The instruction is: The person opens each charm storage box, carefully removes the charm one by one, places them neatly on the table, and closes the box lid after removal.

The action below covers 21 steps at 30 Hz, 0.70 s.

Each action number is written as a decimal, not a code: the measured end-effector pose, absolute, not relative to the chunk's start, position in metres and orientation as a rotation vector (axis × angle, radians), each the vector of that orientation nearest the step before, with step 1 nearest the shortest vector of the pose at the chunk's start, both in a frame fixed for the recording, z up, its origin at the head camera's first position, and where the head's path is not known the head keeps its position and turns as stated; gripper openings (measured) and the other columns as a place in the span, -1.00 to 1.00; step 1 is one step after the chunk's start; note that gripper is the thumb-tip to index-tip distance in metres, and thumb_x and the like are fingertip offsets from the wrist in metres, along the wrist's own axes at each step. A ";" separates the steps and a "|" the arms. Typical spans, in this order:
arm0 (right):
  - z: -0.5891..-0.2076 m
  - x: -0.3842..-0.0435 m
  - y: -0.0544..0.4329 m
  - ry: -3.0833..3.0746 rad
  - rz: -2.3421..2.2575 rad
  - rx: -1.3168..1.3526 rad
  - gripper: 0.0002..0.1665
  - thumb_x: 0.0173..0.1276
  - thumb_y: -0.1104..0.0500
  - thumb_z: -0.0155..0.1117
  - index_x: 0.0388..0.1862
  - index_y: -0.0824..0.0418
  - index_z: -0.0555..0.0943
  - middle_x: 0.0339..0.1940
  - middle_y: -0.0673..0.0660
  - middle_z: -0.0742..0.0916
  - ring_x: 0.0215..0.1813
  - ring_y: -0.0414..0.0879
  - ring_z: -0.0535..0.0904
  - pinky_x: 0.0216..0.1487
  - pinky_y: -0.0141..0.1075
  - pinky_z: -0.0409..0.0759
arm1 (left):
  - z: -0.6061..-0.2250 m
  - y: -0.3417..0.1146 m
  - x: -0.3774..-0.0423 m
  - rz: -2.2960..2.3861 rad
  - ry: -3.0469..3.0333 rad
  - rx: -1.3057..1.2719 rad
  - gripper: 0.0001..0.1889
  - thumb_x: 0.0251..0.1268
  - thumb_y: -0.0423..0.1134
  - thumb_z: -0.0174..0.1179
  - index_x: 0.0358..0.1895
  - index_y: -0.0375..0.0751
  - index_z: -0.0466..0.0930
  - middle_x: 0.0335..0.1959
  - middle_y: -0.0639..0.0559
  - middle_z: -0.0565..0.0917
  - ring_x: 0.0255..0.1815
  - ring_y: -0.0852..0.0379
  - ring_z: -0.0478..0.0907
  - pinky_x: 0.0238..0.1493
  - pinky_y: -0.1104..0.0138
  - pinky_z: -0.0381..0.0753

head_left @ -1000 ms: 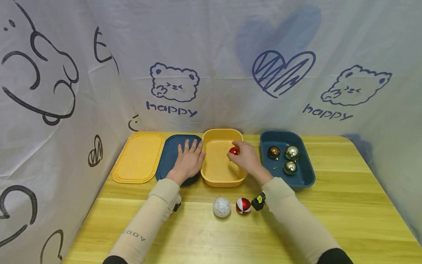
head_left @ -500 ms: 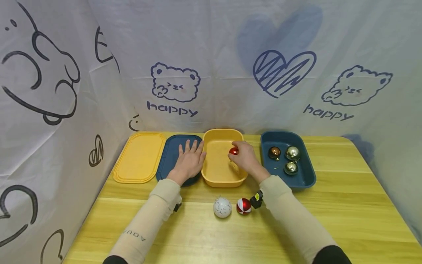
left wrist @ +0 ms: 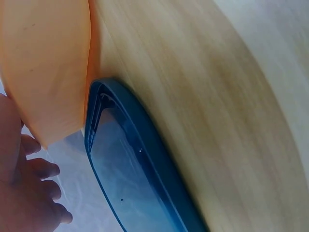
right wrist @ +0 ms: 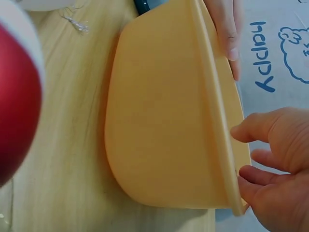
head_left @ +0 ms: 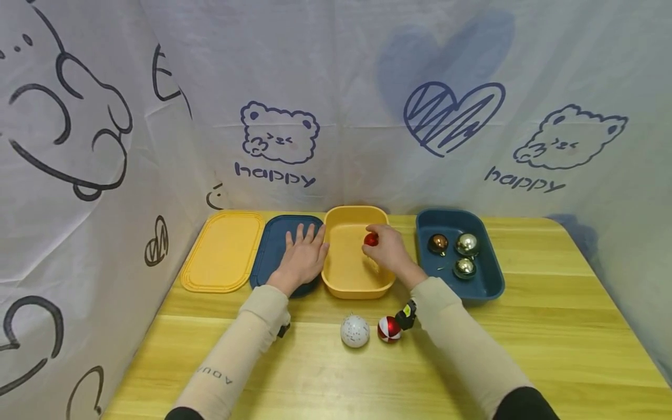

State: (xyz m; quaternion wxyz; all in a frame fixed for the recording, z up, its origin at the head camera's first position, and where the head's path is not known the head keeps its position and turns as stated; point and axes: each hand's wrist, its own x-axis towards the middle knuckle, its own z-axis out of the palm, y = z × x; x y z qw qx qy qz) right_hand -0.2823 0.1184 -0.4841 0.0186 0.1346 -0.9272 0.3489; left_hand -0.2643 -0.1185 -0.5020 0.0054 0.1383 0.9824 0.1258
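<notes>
A shiny red Christmas bauble (head_left: 371,239) sits between the thumb and fingers of my right hand (head_left: 389,251), inside the right part of the yellow bin (head_left: 357,293). In the right wrist view the fingers of my right hand (right wrist: 275,164) reach over the bin's rim, and the wall hides the bauble. My left hand (head_left: 303,261) lies flat with spread fingers above the dark blue lid (head_left: 268,251), its thumb side right at the bin's left rim. Seen from the left wrist, the lid (left wrist: 145,130) stands close beside the orange-looking bin (left wrist: 48,67).
A dark blue bin (head_left: 490,274) on the right contains one brown bauble (head_left: 438,244) and two gold baubles (head_left: 466,245). In front are a speckled white bauble (head_left: 354,331) and a red-and-white bauble (head_left: 389,329). Far left lies a yellow lid (head_left: 223,251). Printed curtains (head_left: 362,169) stand behind.
My right hand, with the red bauble, has shifted very slightly left within the yellow bin. The left hand keeps its place, and the baubles on the table and in the blue bin stay put.
</notes>
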 end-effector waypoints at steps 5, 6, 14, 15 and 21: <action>-0.481 -0.285 0.116 -2.900 1.099 0.390 -0.38 0.40 0.25 0.40 0.41 0.42 0.55 0.30 0.41 0.68 0.28 0.27 0.63 0.35 0.07 0.63 | -0.501 -0.118 -0.266 0.384 3.071 0.431 -0.36 0.80 0.08 -0.35 0.75 -0.08 -0.06 0.73 -0.32 0.07 0.75 -0.41 -0.13 0.66 -0.36 -0.15; -0.481 -0.286 0.116 -2.898 1.114 0.390 -0.38 0.41 0.25 0.39 0.41 0.42 0.55 0.31 0.41 0.69 0.28 0.27 0.64 0.35 0.07 0.63 | -0.501 -0.118 -0.266 0.386 3.068 0.430 -0.36 0.80 0.08 -0.35 0.75 -0.07 -0.06 0.73 -0.32 0.07 0.75 -0.40 -0.13 0.67 -0.36 -0.15; -0.485 -0.291 0.119 -2.871 1.277 0.379 -0.38 0.40 0.30 0.39 0.41 0.40 0.55 0.31 0.40 0.69 0.22 0.23 0.70 0.31 0.04 0.67 | -0.504 -0.118 -0.266 0.408 3.061 0.423 -0.35 0.80 0.10 -0.39 0.76 -0.03 -0.10 0.73 -0.31 0.03 0.76 -0.39 -0.15 0.68 -0.34 -0.20; -0.485 -0.291 0.119 -2.872 1.277 0.381 -0.38 0.39 0.30 0.40 0.41 0.40 0.55 0.30 0.39 0.70 0.22 0.23 0.70 0.31 0.03 0.67 | -0.504 -0.118 -0.266 0.410 3.060 0.421 -0.35 0.79 0.11 -0.39 0.76 -0.03 -0.10 0.73 -0.31 0.03 0.76 -0.39 -0.15 0.68 -0.34 -0.20; -0.488 -0.294 0.116 -2.908 1.169 0.426 -0.38 0.33 0.29 0.45 0.36 0.40 0.58 0.27 0.38 0.72 0.23 0.23 0.68 0.34 0.03 0.64 | -0.505 -0.118 -0.264 0.424 3.060 0.415 -0.36 0.80 0.09 -0.38 0.76 -0.04 -0.09 0.73 -0.33 0.03 0.76 -0.39 -0.15 0.68 -0.34 -0.21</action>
